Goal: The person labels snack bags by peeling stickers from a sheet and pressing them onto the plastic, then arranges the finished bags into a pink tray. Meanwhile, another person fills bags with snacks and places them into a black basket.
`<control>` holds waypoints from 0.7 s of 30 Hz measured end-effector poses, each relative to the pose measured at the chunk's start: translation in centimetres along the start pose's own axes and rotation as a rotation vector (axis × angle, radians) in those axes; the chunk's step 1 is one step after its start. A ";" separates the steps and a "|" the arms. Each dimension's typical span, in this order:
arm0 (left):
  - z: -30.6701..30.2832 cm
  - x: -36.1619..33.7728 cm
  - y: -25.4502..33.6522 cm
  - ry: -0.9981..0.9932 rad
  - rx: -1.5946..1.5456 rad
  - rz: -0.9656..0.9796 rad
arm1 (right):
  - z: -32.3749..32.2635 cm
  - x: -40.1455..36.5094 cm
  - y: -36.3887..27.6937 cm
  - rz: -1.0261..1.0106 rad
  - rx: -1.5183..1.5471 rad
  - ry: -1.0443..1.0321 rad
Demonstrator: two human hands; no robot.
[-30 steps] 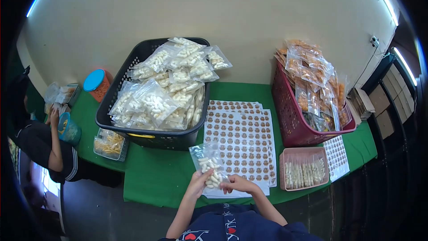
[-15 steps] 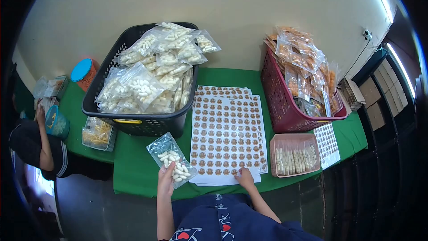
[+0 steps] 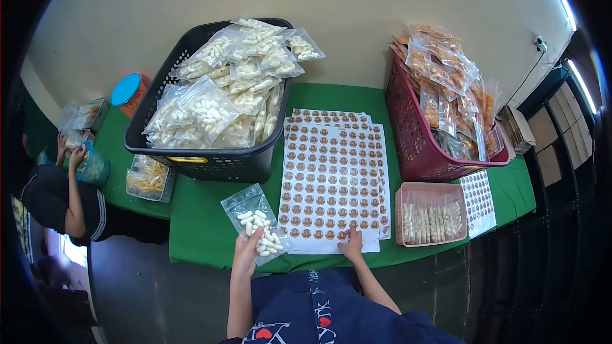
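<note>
My left hand [image 3: 245, 253] is closed on the lower edge of a clear zip bag [image 3: 260, 223] filled with white, capsule-shaped pieces. The bag is tilted above the green cloth, left of the stacked sticker sheets [image 3: 333, 178]. These white sheets carry rows of round brown stickers. At the bottom row of the top sheet, my right hand [image 3: 351, 246] has its fingers curled and drawn together on the paper. Whether a sticker is lifted there is too small to tell.
A black basket [image 3: 210, 159] heaped with similar bags stands behind left; a maroon basket [image 3: 417, 127] of orange snack bags stands right. A pink tray [image 3: 433, 239] holds small packets. At far left, a co-worker's hands [image 3: 75, 153] are near a teal tub [image 3: 95, 169].
My right hand has shifted from the sheet's lower margin up to the bottom sticker row. My left hand still holds the bag. The camera view has shifted slightly.
</note>
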State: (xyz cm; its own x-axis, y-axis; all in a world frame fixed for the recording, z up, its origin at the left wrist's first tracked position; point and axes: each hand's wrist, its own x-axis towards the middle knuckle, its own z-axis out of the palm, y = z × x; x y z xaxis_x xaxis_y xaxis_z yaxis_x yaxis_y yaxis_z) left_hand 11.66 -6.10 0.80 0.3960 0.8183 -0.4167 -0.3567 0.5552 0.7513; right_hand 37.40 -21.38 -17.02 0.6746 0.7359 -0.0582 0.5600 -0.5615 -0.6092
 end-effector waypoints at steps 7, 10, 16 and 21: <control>1.0 0.5 -0.7 -0.024 0.067 -0.018 | 1.4 2.1 3.0 0.223 0.338 -0.173; 2.1 1.0 -0.4 -0.049 0.082 -0.013 | -0.4 2.9 2.3 0.262 0.519 -0.471; 4.3 1.8 -0.5 -0.082 0.066 0.023 | -9.2 3.4 -7.3 0.212 0.793 -0.750; 5.5 1.3 -1.6 -0.142 0.097 0.035 | -12.1 4.3 -15.0 0.132 1.088 -0.599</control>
State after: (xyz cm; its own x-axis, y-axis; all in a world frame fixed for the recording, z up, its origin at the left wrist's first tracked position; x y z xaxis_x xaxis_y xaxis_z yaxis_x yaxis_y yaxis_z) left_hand 17.35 -6.73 1.88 0.5025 0.8038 -0.3184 -0.2920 0.5045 0.8126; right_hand 37.77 -14.35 1.45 0.2102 0.9148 -0.3449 -0.3757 -0.2501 -0.8923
